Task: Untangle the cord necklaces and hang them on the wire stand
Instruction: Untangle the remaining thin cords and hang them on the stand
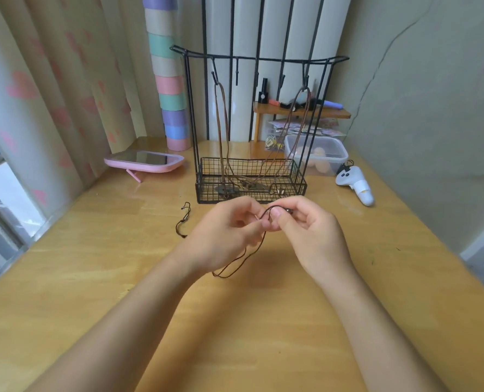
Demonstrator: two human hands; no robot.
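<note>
A dark brown cord necklace (pixel 236 265) is pinched between both hands above the wooden table. My left hand (pixel 224 233) grips the cord near its loop, and my right hand (pixel 308 230) holds the end with a small dark bead at the thumb. The cord's slack droops onto the table below my left wrist. Its other end (pixel 183 220) lies on the table to the left. Behind my hands stands the black wire stand (pixel 252 176) with a basket base. Two brown cord necklaces hang from its hooks, one on the left (pixel 221 131), one on the right (pixel 300 117).
A pink-framed mirror (pixel 144 161) leans at the back left, beside a pastel striped column (pixel 170 80). A clear lidded box (pixel 317 154), a small wooden shelf (pixel 300 111) with small items and a white controller (pixel 354 182) are at the back right. A curtain hangs on the left.
</note>
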